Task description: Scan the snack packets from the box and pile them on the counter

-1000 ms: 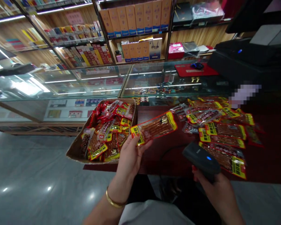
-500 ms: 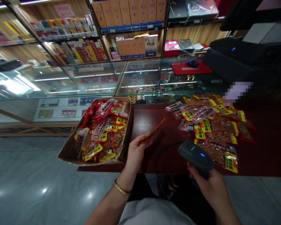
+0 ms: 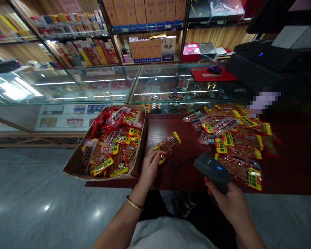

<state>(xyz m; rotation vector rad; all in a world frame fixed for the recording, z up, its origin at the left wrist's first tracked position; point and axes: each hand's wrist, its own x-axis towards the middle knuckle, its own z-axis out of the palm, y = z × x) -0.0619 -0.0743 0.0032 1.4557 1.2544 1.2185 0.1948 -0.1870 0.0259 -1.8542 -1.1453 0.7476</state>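
Observation:
My left hand is closed on the near end of a snack packet, a flat clear pouch of brown sticks with yellow and red ends. The packet's broad face is turned up, over the dark red counter. In my right hand is a black barcode scanner with a blue light lit on top; its head points left, towards the packet. A cable runs over the counter near it. Left of my left hand stands an open cardboard box filled with similar packets. Beyond the scanner lies a loose pile of packets.
Behind the dark red counter runs a glass display case. On it lie a red mouse pad and a mouse. Black checkout equipment stands at the back right. Shelves with boxed goods line the wall.
My left hand has turned the packet from edge-on to face-up. My right hand has shifted slightly left with the scanner. The box and the pile look the same.

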